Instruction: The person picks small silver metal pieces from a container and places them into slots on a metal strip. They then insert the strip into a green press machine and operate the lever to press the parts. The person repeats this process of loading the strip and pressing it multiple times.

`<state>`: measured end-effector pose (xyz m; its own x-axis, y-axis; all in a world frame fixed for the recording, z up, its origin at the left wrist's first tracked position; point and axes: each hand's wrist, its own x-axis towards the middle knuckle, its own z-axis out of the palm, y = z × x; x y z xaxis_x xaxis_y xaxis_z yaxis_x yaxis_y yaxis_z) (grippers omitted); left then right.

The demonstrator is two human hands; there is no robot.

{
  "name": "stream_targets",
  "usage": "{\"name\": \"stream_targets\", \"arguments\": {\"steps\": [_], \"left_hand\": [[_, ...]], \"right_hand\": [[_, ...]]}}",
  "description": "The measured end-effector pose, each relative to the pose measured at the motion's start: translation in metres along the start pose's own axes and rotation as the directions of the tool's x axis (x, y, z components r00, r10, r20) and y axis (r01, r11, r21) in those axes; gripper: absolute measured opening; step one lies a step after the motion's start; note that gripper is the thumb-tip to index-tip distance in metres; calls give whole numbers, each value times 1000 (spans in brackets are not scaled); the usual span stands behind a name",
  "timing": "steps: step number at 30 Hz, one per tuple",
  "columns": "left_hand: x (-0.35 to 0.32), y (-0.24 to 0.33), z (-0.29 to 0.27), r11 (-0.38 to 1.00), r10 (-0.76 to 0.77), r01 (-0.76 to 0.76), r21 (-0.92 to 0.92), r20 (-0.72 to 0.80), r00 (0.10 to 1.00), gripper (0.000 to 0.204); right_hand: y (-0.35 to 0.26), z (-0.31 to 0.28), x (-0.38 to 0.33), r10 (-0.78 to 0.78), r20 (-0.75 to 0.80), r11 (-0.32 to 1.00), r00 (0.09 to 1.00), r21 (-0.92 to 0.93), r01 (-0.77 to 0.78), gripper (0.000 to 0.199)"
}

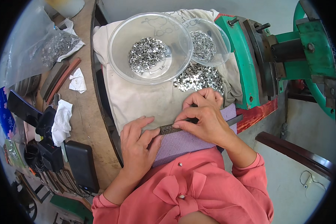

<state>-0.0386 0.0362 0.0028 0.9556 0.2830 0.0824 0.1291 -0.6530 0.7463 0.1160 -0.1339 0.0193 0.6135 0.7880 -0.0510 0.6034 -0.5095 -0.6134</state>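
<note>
A dark, narrow metal bar (169, 129) with a row of slots lies across a purple cloth-covered pad (179, 143) in front of me. My left hand (136, 143) is at the bar's left end, its index finger and thumb closed about it and the other fingers loosely bent. Over the middle of the bar, my right hand (210, 121) has its thumb tip pressed at the slots and its fingers curled. Whatever sits between those fingertips is hidden. Beyond the right hand, a loose heap of small shiny metal pieces (198, 78) lies on the beige cloth (138, 100).
A large clear plastic bowl (114, 56) of small metal parts and a smaller clear bowl (224, 48) of thin pins stand behind. At right is a green machine (246, 74). The wooden table (87, 123) at left carries tissues (62, 121), a black power bank (82, 166) and sharpening stones (63, 80).
</note>
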Motion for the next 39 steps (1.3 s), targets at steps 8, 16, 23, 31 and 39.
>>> {"name": "stream_targets", "arguments": {"steps": [8, 16, 23, 31, 39], "left_hand": [[0, 0, 0, 1000, 0, 0, 7, 0, 1000, 23], [0, -1, 3, 1000, 19, -19, 11, -48, 999, 25], [0, 1, 0, 1000, -1, 1, -5, -5, 1000, 23], [1, 1, 0, 1000, -3, 3, 0, 2, 1000, 23], [1, 1, 0, 1000, -1, 1, 1, 2, 1000, 23]], "right_hand": [[-1, -3, 0, -13, -2, 1000, 1000, -19, 13, 14], [1, -3, -1, 1, 3, 1000, 1000, -13, 0, 14], [3, -3, -1, -1, 10, 1000, 1000, -4, 1, 14], [2, -5, -1, 1, 7, 1000, 1000, -16, -1, 14], [4, -9, -4, 14, 11, 1000, 1000, -18, -14, 15]]}}
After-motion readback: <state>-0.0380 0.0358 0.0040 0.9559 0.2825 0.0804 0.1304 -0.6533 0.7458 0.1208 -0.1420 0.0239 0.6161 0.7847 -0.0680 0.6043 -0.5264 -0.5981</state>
